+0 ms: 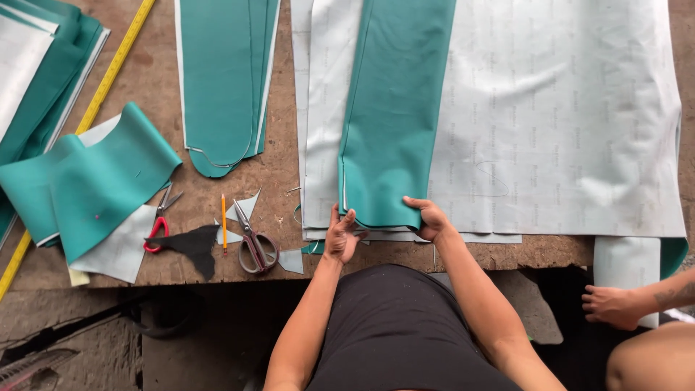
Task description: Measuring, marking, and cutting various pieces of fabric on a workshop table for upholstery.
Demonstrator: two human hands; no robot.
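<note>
Although most of the wooden desk (217, 181) is covered by cloth, the stage of the work can be judged from how the pieces lie. A wide grey-white sheet (565, 116), with its backing side up, is spread over the right half, and a long teal strip (394, 108) is laid on it, its near end at the desk edge. Further cut teal panels (221, 80) with a rounded end are seen in the middle, and a folded teal piece (94, 181) is at the left, so some cutting seems to be done already, while the large sheet appears mostly uncut.

The near corner of the teal strip is pinched by the right hand (428, 219), whose grip is closed on the edge. The left hand (342, 235) is placed just beside the other corner, with fingers bent against the layered edges; whether anything is really gripped there cannot be told.

Grey scissors (253, 242), red-handled scissors (158, 228), an orange pencil (224, 221), a black scrap (194, 246) and a yellow measuring tape (108, 69) are left unused at the left.

The sheet and panels are cut off at the top, the number of layers under the strip is hard to count, and another person's foot (612, 304) is only partly seen at the right.
</note>
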